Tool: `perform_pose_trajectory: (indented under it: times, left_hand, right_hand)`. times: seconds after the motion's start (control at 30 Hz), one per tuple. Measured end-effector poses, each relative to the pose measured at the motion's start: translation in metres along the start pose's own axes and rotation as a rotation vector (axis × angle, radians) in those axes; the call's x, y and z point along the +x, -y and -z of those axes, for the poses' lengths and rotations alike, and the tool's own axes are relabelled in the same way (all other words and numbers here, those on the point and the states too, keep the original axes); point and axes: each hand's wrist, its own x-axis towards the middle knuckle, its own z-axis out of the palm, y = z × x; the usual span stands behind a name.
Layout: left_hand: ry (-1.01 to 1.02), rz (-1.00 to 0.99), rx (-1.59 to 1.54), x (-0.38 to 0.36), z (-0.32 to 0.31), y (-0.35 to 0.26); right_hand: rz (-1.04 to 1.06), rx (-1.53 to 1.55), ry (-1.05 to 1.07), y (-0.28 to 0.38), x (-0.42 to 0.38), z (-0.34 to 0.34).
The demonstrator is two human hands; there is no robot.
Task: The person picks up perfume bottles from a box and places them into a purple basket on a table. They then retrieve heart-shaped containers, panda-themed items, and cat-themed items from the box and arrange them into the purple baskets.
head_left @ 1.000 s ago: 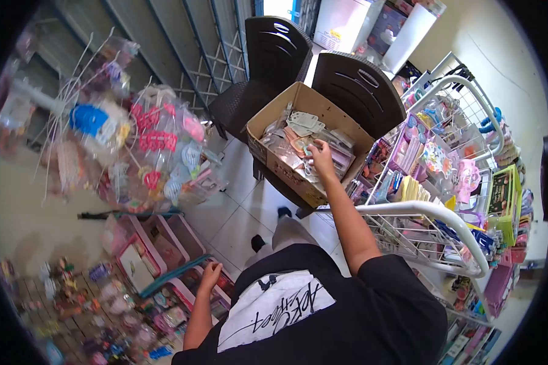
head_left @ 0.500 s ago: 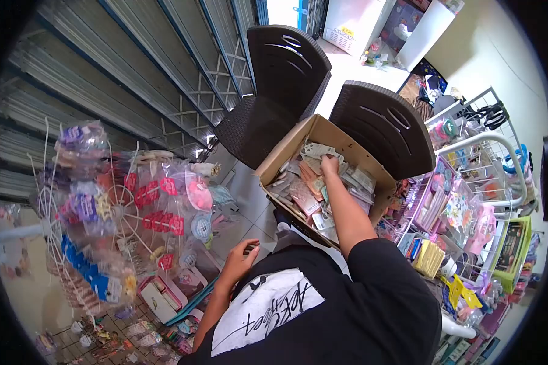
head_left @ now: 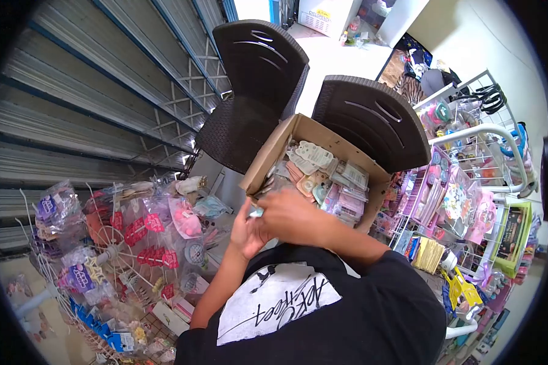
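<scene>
My right hand (head_left: 289,213), smeared by motion, is over the near left corner of an open cardboard box (head_left: 268,159), its fingers curled in toward my left. A small white and teal thing (head_left: 256,212) shows at its fingertips, too small and blurred to name. Just under it, my left hand (head_left: 248,236) is raised with the palm turned to the right and a finger stretched up; the rest is partly covered. Inside the box lie several scalloped pale cards (head_left: 314,154), pink packets (head_left: 342,204) and clear-wrapped packs (head_left: 351,174).
Two dark brown plastic chairs (head_left: 259,76) stand behind the box. On the left, a wire rack (head_left: 112,249) is hung with bagged accessories. White wire shelving (head_left: 463,146) full of small goods lines the right side. A metal folding shutter (head_left: 115,79) closes the far left.
My right hand has come out of the box, back and left toward my body. My left hand has risen to meet it. The view has shifted slightly.
</scene>
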Motion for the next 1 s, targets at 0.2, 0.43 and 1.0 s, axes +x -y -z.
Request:
perform_pose_trajectory:
  times: [0.2, 0.43, 1.0]
  left_hand:
    - [-0.138, -0.087, 0.177, 0.002, 0.039, 0.007]
    - [-0.103, -0.176, 0.345, -0.038, 0.042, 0.017]
    - [0.032, -0.427, 0.437, -0.093, 0.061, 0.058]
  right_hand:
    - [0.003, 0.851, 0.19, -0.103, 0.005, 0.003]
    - [-0.776, -0.218, 0.194, -0.278, -0.046, -0.21]
    - [-0.639, 1.284, -0.761, -0.108, -0.046, -0.065]
